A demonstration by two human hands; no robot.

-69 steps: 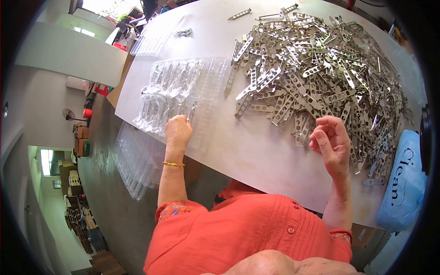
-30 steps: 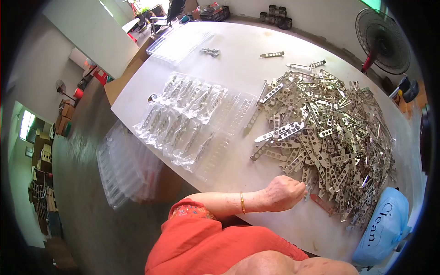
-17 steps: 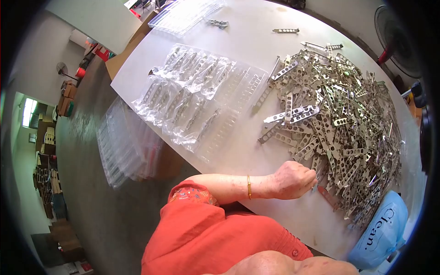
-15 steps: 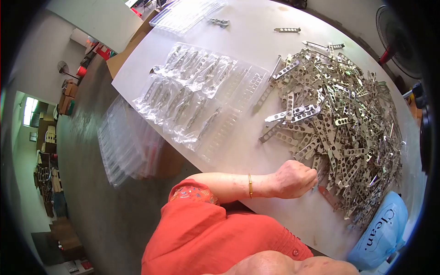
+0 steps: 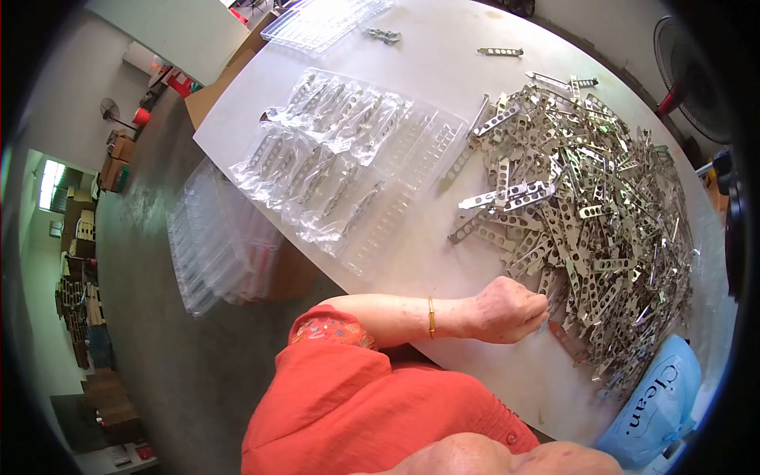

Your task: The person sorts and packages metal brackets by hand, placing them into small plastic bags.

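Observation:
My left hand (image 5: 507, 309) reaches across from the left, a gold bracelet at its wrist. Its fingers are curled closed, with a small bluish bit at the fingertips that I cannot make out. It is over the white table (image 5: 451, 360), just beside the near-left edge of a large heap of perforated metal brackets (image 5: 586, 214). Close to the camera, at the bottom edge, is bare skin that seems to belong to my right hand or arm (image 5: 455, 457); no fingers can be made out there. A brownish-red strip (image 5: 567, 342) lies right of my left hand.
A clear tray (image 5: 431, 150) holds plastic-wrapped brackets (image 5: 324, 150). Another clear tray (image 5: 317, 28) is at the far left edge. Stacked clear trays (image 5: 222, 237) stand beside the table. A blue "Clean." bag (image 5: 653, 404) is at the near right, a fan (image 5: 689, 79) behind.
The whole view has shifted very slightly. My left hand stays closed in the same place beside the heap.

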